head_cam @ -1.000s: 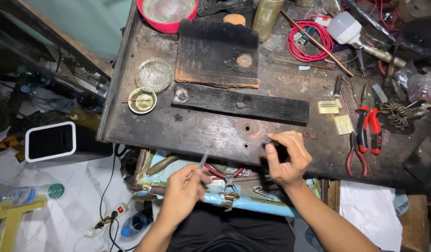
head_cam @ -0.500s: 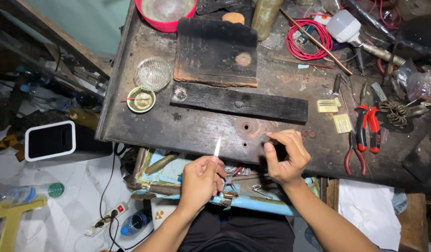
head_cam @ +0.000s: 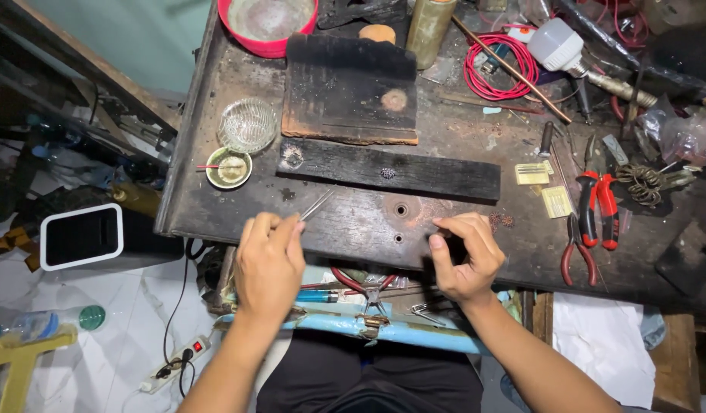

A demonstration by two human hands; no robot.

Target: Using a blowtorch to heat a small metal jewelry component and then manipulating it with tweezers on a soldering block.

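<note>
My left hand point(head_cam: 269, 260) pinches thin metal tweezers point(head_cam: 316, 205) at the near edge of a dark, scorched workbench point(head_cam: 353, 229); the tips point up and right toward a long charred wooden strip point(head_cam: 391, 170). My right hand point(head_cam: 464, 256) rests curled on the bench edge beside a small round hole point(head_cam: 401, 209), its fingers closed around something small and dark that I cannot make out. A tiny dark beaded piece point(head_cam: 387, 173) lies on the strip.
A charred block point(head_cam: 349, 88), a glass dish point(head_cam: 247, 125) and a small bowl point(head_cam: 228, 168) sit at the left. Red-handled pliers point(head_cam: 595, 200), smaller pliers point(head_cam: 573, 248), red wire point(head_cam: 490, 65) and a bulb point(head_cam: 558, 44) crowd the right. An open drawer with tools point(head_cam: 368, 294) lies below.
My left hand came up from the drawer with the tweezers and now holds them over the bench edge, tips lowered toward the surface. My right hand has barely moved.
</note>
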